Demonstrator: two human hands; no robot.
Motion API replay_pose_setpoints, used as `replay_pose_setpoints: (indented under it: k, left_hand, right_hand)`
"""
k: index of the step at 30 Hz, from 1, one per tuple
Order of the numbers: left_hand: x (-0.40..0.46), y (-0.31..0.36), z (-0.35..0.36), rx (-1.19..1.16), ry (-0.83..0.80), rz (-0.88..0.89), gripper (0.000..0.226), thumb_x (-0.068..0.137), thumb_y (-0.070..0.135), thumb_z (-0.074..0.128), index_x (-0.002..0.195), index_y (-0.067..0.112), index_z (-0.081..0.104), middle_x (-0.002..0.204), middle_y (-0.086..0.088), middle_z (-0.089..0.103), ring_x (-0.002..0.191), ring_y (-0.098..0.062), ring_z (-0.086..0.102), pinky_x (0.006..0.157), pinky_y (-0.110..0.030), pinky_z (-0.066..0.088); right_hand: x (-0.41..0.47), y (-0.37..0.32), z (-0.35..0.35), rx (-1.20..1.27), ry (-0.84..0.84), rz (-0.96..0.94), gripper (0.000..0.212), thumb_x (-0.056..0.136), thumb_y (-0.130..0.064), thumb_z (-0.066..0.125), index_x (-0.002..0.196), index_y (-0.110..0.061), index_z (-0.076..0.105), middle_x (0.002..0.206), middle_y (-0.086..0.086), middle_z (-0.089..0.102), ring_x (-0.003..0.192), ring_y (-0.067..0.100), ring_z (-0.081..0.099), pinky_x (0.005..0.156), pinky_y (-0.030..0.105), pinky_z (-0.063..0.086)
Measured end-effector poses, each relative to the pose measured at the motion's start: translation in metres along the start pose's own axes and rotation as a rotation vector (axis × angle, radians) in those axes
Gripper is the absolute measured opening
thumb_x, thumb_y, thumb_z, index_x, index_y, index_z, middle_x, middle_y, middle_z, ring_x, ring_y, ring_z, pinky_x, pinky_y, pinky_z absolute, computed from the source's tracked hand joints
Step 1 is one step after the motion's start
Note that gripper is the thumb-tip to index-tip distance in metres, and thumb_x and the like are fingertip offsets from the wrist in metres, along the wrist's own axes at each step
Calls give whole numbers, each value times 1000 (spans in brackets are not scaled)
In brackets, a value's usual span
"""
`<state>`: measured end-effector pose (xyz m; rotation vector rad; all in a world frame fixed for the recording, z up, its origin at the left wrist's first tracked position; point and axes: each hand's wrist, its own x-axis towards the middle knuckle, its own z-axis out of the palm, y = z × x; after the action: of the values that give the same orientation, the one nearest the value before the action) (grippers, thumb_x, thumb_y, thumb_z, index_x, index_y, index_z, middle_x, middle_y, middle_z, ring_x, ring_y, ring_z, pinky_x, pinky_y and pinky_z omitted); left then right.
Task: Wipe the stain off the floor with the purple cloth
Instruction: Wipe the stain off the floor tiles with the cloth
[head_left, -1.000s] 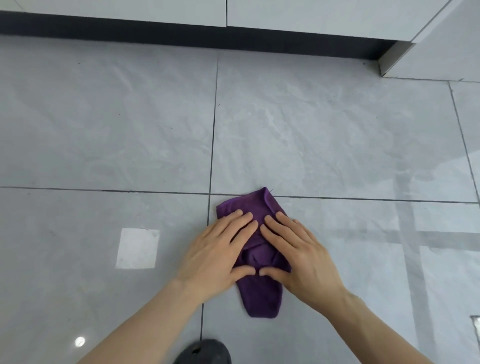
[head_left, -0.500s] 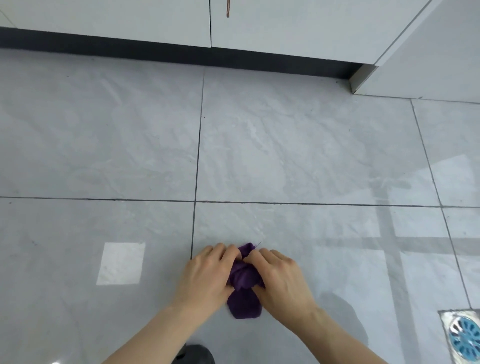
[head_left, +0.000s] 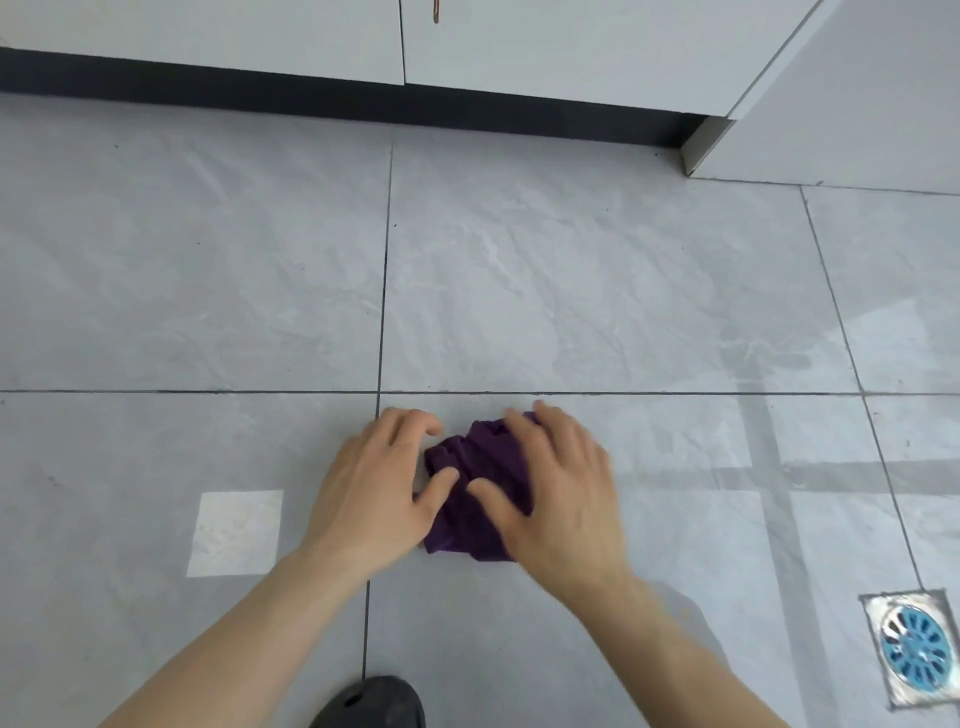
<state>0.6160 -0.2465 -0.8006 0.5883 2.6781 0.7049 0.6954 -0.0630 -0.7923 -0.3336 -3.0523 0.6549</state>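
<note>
The purple cloth (head_left: 475, 470) lies bunched on the grey tiled floor (head_left: 571, 291), just below a tile joint. My left hand (head_left: 376, 486) covers its left edge, thumb on the fabric, fingers curled on the tile beside it. My right hand (head_left: 563, 491) lies flat over the cloth's right part and presses it down. Only the middle and lower edge of the cloth show between the hands. I see no distinct stain on the floor around the cloth; what is under it is hidden.
White cabinets with a dark plinth (head_left: 311, 98) run along the far edge, with a cabinet corner (head_left: 698, 150) at the right. A floor drain with a blue grate (head_left: 915, 649) sits at the lower right. A dark shoe (head_left: 374, 701) is at the bottom edge.
The cloth lay flat and long under both hands, was then drawn towards me and bunched up, and is now pushed forward again. My hands have moved apart on it.
</note>
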Motion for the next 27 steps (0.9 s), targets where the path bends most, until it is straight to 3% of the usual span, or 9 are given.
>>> replay_pose_setpoints:
  k: [3,6,10,17,22,27]
  left_hand:
    - [12,-16,-3,190,79,45,52,94,47,46,140,25,51,151,2,50,139,-24,47,114,-38,35]
    - [17,-36,1,313,19,-8,69,97,50,34,157,16,34,168,-7,30,156,-28,24,127,-46,20]
    - [14,-54,9,386,-49,-21,73,99,50,24,162,15,17,172,-5,13,160,-25,8,129,-45,14]
    - [17,-56,11,317,-45,-49,67,100,45,13,163,20,13,172,5,7,159,-16,1,130,-39,4]
    - [21,-57,9,157,-26,-101,69,99,51,7,162,26,19,170,13,9,158,-5,-1,128,-31,-2]
    - [21,-53,7,183,-66,-99,72,97,52,10,163,23,14,171,11,5,158,-9,-3,129,-35,1]
  right_hand:
    - [-12,-9,34,-104,-151,-121,69,94,-69,46,154,-37,37,167,5,33,159,32,17,124,66,16]
    - [-13,-3,56,-173,-169,-120,64,100,-69,36,158,-43,27,172,7,20,161,33,5,122,71,11]
    - [5,6,66,-190,-114,-102,59,103,-66,31,158,-43,27,172,8,20,160,35,7,122,68,14]
    - [72,-5,60,-148,-27,126,60,102,-59,40,158,-39,30,172,11,19,160,38,9,124,67,12]
    - [40,-14,67,-136,-125,-201,58,101,-60,41,156,-42,31,172,5,20,161,31,8,122,63,21]
    - [8,34,45,-188,-74,22,59,102,-65,35,157,-45,28,173,3,19,161,28,10,123,59,22]
